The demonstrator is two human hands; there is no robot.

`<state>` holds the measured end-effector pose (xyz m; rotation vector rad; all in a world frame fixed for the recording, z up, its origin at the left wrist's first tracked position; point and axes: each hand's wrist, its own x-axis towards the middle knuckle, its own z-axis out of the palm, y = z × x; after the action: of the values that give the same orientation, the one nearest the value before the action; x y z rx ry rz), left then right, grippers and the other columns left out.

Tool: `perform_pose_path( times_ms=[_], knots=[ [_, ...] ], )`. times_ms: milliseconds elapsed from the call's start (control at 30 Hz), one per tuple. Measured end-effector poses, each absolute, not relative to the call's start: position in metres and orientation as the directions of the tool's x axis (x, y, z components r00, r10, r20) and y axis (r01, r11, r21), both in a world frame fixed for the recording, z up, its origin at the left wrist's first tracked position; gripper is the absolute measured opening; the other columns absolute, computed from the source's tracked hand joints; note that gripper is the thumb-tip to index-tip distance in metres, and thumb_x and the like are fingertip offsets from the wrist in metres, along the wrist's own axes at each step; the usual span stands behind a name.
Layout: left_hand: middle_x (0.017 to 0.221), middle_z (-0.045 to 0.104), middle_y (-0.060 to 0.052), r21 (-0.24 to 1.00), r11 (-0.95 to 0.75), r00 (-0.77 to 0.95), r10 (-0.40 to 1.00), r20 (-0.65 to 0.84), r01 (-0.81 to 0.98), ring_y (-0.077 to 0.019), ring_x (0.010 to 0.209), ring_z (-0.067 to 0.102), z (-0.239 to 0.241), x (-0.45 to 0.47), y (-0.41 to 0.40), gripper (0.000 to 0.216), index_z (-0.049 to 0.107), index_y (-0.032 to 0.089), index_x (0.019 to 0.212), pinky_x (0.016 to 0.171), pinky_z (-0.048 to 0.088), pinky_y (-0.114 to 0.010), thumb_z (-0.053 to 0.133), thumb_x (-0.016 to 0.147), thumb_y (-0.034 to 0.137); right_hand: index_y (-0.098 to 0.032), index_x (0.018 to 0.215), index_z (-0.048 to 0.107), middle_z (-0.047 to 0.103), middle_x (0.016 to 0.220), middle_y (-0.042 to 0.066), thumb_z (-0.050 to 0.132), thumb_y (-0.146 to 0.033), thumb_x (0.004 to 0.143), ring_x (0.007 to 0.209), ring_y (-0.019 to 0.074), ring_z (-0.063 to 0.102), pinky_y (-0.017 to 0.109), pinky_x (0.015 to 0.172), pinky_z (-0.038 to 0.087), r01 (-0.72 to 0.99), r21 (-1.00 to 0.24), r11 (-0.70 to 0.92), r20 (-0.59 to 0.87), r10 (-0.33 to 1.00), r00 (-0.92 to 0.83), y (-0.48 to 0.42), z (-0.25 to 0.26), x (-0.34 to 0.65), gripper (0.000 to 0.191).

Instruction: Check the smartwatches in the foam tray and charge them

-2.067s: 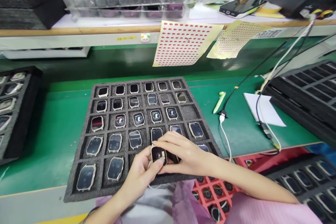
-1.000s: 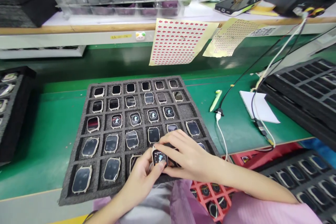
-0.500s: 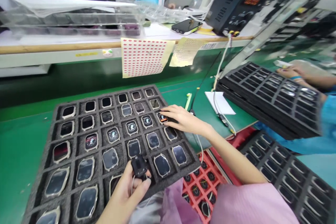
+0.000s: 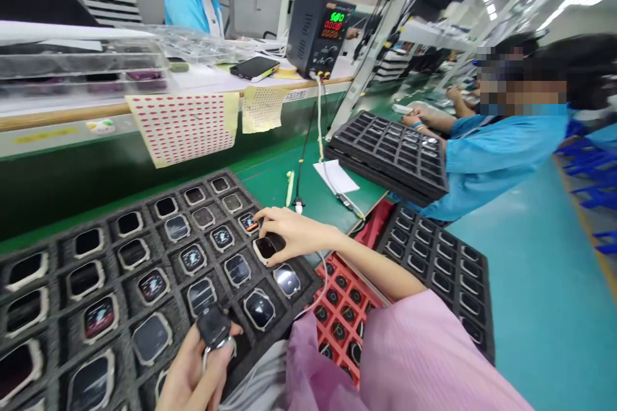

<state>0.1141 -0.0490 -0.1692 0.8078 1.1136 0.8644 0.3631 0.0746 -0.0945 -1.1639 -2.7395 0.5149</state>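
Note:
A dark grey foam tray (image 4: 308, 279) holds rows of square smartwatches, each in its own compartment. My right hand (image 4: 294, 231) has its thumb and fingers closed round the edges of a dark-screened smartwatch (image 4: 266, 249) near the tray's right side. Just above it sits a watch with a lit orange display (image 4: 249, 223). Low over the tray's front, my left hand (image 4: 193, 363) grips a small black square device (image 4: 213, 324), with a white cable near the fingers. Several neighbouring watches have lit faces, such as one watch (image 4: 193, 258); many are dark.
A red tray (image 4: 344, 331) with round dark parts lies below the bench edge, beside another black tray (image 4: 441, 257). Stacked black trays (image 4: 385, 160) stand at the right near a co-worker in blue (image 4: 511, 154). A power supply (image 4: 321, 38) sits on the shelf; a pen (image 4: 290, 188) and paper (image 4: 336, 176) lie on the bench.
My right hand has moved from the orange-lit watch to the dark watch just nearer me and closed on it. My left hand still holds the black device. The view has turned right.

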Motion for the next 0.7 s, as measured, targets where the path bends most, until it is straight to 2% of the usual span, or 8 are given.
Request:
perform_pose_path(
  times_ms=[67, 133, 233, 400, 467, 567, 633, 700],
  knots=[
    [0.095, 0.065, -0.008, 0.887, 0.433, 0.256, 0.886, -0.386, -0.162, -0.0003, 0.034, 0.036, -0.165, 0.114, -0.047, 0.047, 0.056, 0.018, 0.104, 0.03, 0.026, -0.016, 0.073, 0.071, 0.047, -0.014, 0.105, 0.059, 0.055, 0.119, 0.012, 0.076, -0.036, 0.075, 0.11, 0.0238, 0.052, 0.037, 0.094, 0.04, 0.585, -0.499, 0.64, 0.051, 0.695, -0.717, 0.065, -0.089, 0.349, 0.04],
    [0.075, 0.06, -0.001, 0.883, 0.434, 0.285, 0.882, -0.376, -0.177, -0.0024, 0.039, 0.037, -0.162, 0.114, -0.045, 0.049, 0.056, 0.017, 0.107, 0.034, 0.03, -0.015, 0.076, 0.069, 0.042, -0.015, 0.111, 0.057, 0.063, 0.103, 0.008, 0.073, -0.034, 0.079, 0.097, 0.0206, 0.057, 0.034, 0.09, 0.041, 0.487, -0.593, 0.642, 0.082, 0.649, -0.756, 0.051, -0.088, 0.33, 0.041],
    [0.066, 0.05, 0.004, 0.874, 0.433, 0.306, 0.881, -0.36, -0.219, -0.0043, 0.047, 0.037, -0.158, 0.112, -0.041, 0.055, 0.054, 0.016, 0.111, 0.041, 0.033, -0.015, 0.079, 0.066, 0.035, -0.011, 0.116, 0.055, 0.063, 0.105, 0.011, 0.068, -0.032, 0.084, 0.098, 0.024, 0.055, 0.041, 0.093, 0.038, 0.436, -0.549, 0.713, 0.114, 0.58, -0.806, 0.032, -0.097, 0.302, 0.04],
    [0.08, 0.057, 0.0, 0.893, 0.418, 0.373, 0.865, -0.335, -0.169, -0.0024, 0.043, 0.038, -0.151, 0.107, -0.034, 0.04, 0.049, 0.016, 0.112, 0.04, 0.034, -0.016, 0.064, 0.082, 0.037, -0.009, 0.122, 0.052, 0.058, 0.116, 0.015, 0.066, -0.028, 0.085, 0.105, 0.0272, 0.051, 0.042, 0.09, 0.04, 0.419, -0.468, 0.778, 0.091, 0.514, -0.853, 0.028, -0.113, 0.281, 0.045],
    [0.071, 0.056, 0.002, 0.906, 0.401, 0.377, 0.867, -0.327, -0.136, -0.0014, 0.038, 0.036, -0.15, 0.106, -0.032, 0.031, 0.05, 0.014, 0.103, 0.037, 0.031, -0.016, 0.058, 0.087, 0.039, -0.008, 0.119, 0.054, 0.059, 0.113, 0.016, 0.065, -0.031, 0.086, 0.103, 0.0273, 0.052, 0.042, 0.088, 0.041, 0.413, -0.463, 0.784, 0.098, 0.509, -0.855, 0.031, -0.116, 0.28, 0.042],
    [0.052, 0.044, 0.009, 0.907, 0.406, 0.348, 0.871, -0.347, -0.109, -0.0011, 0.03, 0.03, -0.152, 0.108, -0.032, 0.028, 0.048, 0.015, 0.094, 0.033, 0.022, -0.015, 0.055, 0.088, 0.041, -0.009, 0.114, 0.056, 0.06, 0.106, 0.015, 0.065, -0.037, 0.086, 0.098, 0.0262, 0.055, 0.041, 0.085, 0.044, 0.411, -0.483, 0.774, 0.12, 0.523, -0.844, 0.033, -0.118, 0.279, 0.04],
    [0.05, 0.04, 0.011, 0.9, 0.424, 0.331, 0.868, -0.37, -0.105, -0.0012, 0.028, 0.027, -0.153, 0.109, -0.033, 0.028, 0.047, 0.016, 0.094, 0.031, 0.018, -0.016, 0.055, 0.088, 0.042, -0.01, 0.112, 0.058, 0.06, 0.104, 0.014, 0.066, -0.039, 0.084, 0.095, 0.0255, 0.055, 0.04, 0.083, 0.045, 0.407, -0.499, 0.765, 0.141, 0.535, -0.833, 0.032, -0.121, 0.279, 0.04],
    [0.054, 0.044, 0.009, 0.899, 0.424, 0.311, 0.874, -0.374, -0.111, -0.0018, 0.03, 0.028, -0.154, 0.11, -0.034, 0.028, 0.049, 0.016, 0.095, 0.031, 0.021, -0.016, 0.056, 0.087, 0.042, -0.011, 0.111, 0.058, 0.06, 0.103, 0.013, 0.067, -0.038, 0.084, 0.095, 0.0255, 0.055, 0.041, 0.083, 0.046, 0.408, -0.503, 0.762, 0.163, 0.547, -0.821, 0.031, -0.123, 0.278, 0.04]
  ],
)
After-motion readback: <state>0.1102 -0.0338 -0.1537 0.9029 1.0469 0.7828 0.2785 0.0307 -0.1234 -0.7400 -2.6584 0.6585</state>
